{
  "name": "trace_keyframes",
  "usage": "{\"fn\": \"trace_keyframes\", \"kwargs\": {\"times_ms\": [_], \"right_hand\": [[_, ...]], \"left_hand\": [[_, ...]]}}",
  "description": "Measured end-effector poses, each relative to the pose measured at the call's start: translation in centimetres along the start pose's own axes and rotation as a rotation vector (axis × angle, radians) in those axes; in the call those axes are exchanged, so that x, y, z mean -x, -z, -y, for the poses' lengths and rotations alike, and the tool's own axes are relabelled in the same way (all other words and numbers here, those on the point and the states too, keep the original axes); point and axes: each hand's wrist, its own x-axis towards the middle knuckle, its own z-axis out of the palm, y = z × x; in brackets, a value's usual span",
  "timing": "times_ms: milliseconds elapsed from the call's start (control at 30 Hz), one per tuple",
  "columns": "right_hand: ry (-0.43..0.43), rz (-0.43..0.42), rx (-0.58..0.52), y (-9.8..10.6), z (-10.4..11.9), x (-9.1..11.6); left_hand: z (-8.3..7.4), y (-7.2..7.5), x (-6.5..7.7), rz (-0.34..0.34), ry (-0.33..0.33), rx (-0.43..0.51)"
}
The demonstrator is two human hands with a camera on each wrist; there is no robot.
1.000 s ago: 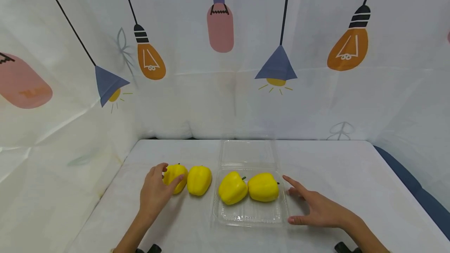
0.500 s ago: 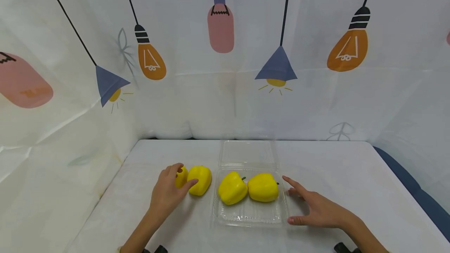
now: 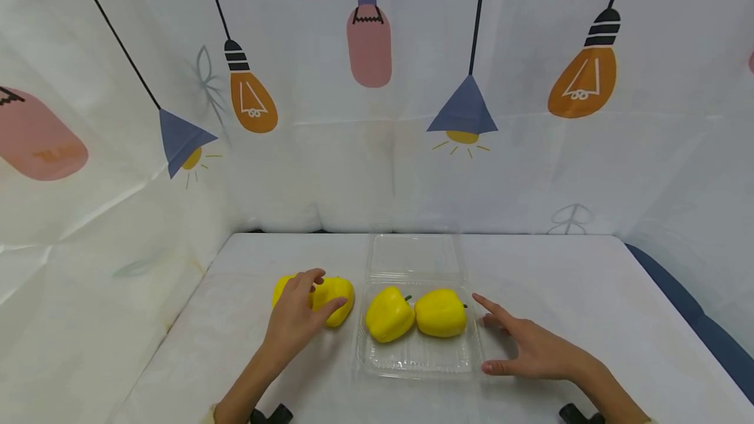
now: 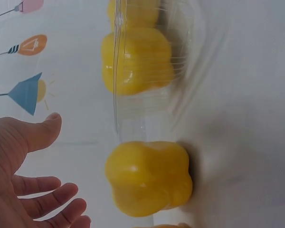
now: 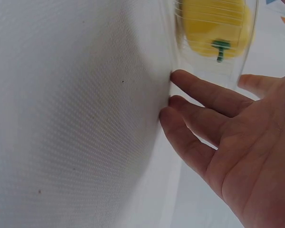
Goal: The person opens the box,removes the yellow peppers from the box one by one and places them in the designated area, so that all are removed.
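Note:
My left hand [image 3: 296, 322] hovers with spread, bent fingers above two yellow bell peppers left of the container. It partly covers the outer pepper [image 3: 283, 287]; the inner pepper [image 3: 340, 288] shows between thumb and forefinger. In the left wrist view, a gap separates the hand from this yellow pepper [image 4: 147, 178]. Two more yellow peppers, a left one [image 3: 389, 316] and a right one [image 3: 440, 313], lie side by side in a clear plastic clamshell container [image 3: 421, 366]. My right hand [image 3: 538, 351] stays at its right side, holding nothing, fingertips on the table in the right wrist view.
The container's clear lid [image 3: 417, 257] is folded back toward the far edge of the white table [image 3: 530, 267]. A white curtain [image 3: 330, 169] printed with lamps hangs behind. Something dark blue [image 3: 695, 319] stands beyond the table's right edge.
My left hand has moved right, from the outer pepper toward the inner one, uncovering part of the outer pepper. My right hand and the container have stayed in place.

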Motion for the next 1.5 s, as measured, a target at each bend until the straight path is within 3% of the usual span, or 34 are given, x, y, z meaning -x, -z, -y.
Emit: {"fn": "trace_keyframes", "kwargs": {"times_ms": [500,700,900,1200,1500], "right_hand": [[0.004,0.004,-0.009,0.2,0.4,0.0],[0.001,0.003,-0.006,0.1,0.2,0.0],[-0.002,0.001,-0.001,0.0,0.1,0.0],[0.000,-0.001,0.002,0.0,0.0,0.0],[0.031,-0.013,-0.001,0.0,-0.1,0.2]], "left_hand": [[-2.0,-1.6,-0.3,0.104,-0.027,0.032],[-2.6,-2.0,-0.4,0.115,-0.063,0.019],[-2.9,-2.4,-0.5,0.126,-0.111,0.024],[-3.1,-3.4,-0.5,0.199,-0.153,0.039],[-3.6,-4.2,-0.7,0.251,-0.160,0.054]]}}
